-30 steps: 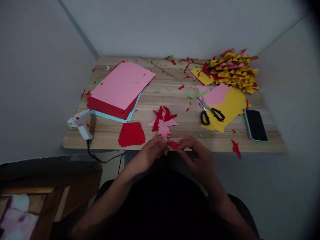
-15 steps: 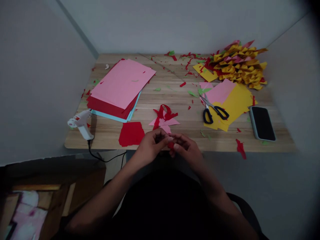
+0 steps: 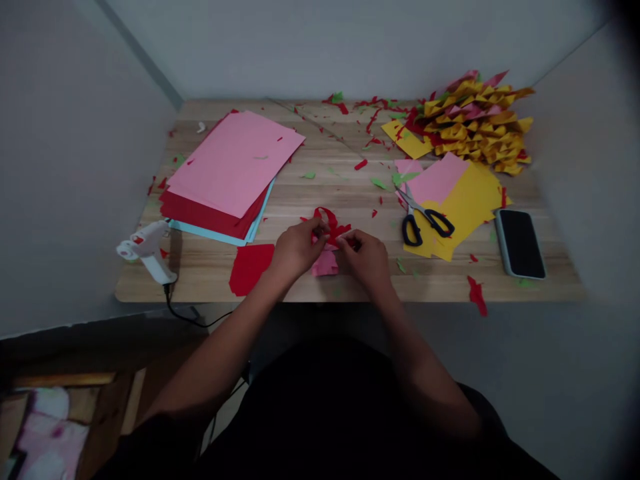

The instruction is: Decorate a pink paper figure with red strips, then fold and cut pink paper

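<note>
Near the table's front edge lies a pink paper star point(image 3: 325, 265) with red paper strips point(image 3: 331, 221) on top, one of them curled into a loop. My left hand point(image 3: 299, 250) is over the star's left side, thumb and fingers pinched on the red paper. From the right, my right hand point(image 3: 367, 259) reaches the edge of the same red and pink papers, fingertips drawn together. What lies between its fingertips is too small to make out. A cut piece of red paper point(image 3: 250, 269) rests by my left forearm.
A stack of pink sheets point(image 3: 235, 163) over red and blue ones lies at left, near a white glue gun point(image 3: 150, 252). Scissors point(image 3: 424, 217) rest on yellow paper point(image 3: 473, 200). A phone point(image 3: 521, 243) and a folded yellow paper piece point(image 3: 480, 127) are at right. Scraps litter the table.
Both hands have moved up and forward from the table edge onto the pink star. The small red paper piece held between them earlier no longer shows distinctly. The view has shifted slightly.
</note>
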{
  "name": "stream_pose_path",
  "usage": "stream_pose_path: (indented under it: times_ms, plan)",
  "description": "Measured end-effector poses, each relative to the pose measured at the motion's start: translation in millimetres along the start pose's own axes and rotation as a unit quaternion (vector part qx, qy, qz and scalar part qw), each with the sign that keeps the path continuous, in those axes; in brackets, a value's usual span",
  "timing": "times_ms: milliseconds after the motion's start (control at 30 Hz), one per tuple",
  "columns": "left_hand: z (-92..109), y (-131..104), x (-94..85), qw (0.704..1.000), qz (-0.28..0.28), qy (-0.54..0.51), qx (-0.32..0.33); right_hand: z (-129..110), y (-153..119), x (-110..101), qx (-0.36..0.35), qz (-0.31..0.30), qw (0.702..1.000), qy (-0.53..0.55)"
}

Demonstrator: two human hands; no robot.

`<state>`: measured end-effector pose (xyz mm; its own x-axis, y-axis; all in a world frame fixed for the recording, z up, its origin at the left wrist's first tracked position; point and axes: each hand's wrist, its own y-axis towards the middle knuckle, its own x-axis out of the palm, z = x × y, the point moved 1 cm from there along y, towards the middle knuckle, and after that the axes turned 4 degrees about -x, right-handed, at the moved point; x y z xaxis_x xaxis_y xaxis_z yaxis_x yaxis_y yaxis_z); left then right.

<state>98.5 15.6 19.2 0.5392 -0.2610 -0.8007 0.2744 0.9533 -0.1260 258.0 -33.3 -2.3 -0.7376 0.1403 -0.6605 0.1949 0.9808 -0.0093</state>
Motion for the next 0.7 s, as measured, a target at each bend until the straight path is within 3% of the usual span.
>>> stream_pose_path:
  times_ms: [167, 433, 567, 700]
  plan:
    - [1.7, 14.8, 2.3, 0.998, 0.005, 0.070, -0.002, 7.6, 8.8, 17.5, 0.010, 0.013, 0.998, -0.063]
    - [-20.1, 12.4, -24.4, 0.996, 0.066, 0.066, 0.009, 12.0, 8.5, 25.2, -0.015, 0.023, 0.995, -0.096]
    - [-18.4, 12.8, -12.0, 0.996, 0.085, 0.017, 0.036, 13.5, 7.8, 24.1, -0.027, 0.025, 0.996, -0.080]
    - [-13.8, 21.8, -5.6, 0.989, 0.113, 0.067, 0.061, 16.3, 1.1, 16.0, -0.068, 0.100, 0.991, -0.056]
